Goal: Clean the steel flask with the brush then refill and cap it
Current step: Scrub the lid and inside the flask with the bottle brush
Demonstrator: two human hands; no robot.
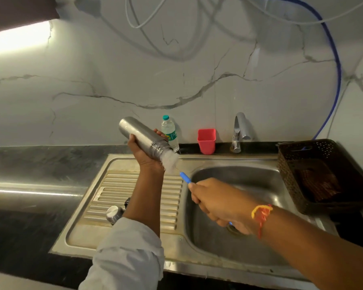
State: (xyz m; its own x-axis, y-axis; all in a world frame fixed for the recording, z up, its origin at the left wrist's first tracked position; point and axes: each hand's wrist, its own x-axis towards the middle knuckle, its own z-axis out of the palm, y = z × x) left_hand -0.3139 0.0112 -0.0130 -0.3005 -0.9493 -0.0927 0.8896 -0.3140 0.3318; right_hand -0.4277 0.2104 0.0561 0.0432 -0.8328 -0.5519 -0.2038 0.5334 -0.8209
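Note:
My left hand [144, 151] grips the steel flask [144, 136] around its lower body and holds it tilted, mouth pointing down and right over the sink's edge. The white bristles of the bottle brush [171, 162] sit at the flask's mouth, partly inside. My right hand [216, 203] holds the brush's blue handle [185, 177] above the basin. The flask's steel cap [113, 213] lies on the ribbed drainboard, partly behind my left forearm.
The steel sink [235, 178] has a drainboard on the left and a basin on the right. At the back stand a plastic water bottle [169, 131], a red cup [206, 141] and a chrome tap [239, 132]. A dark perforated basket [323, 174] sits at the right.

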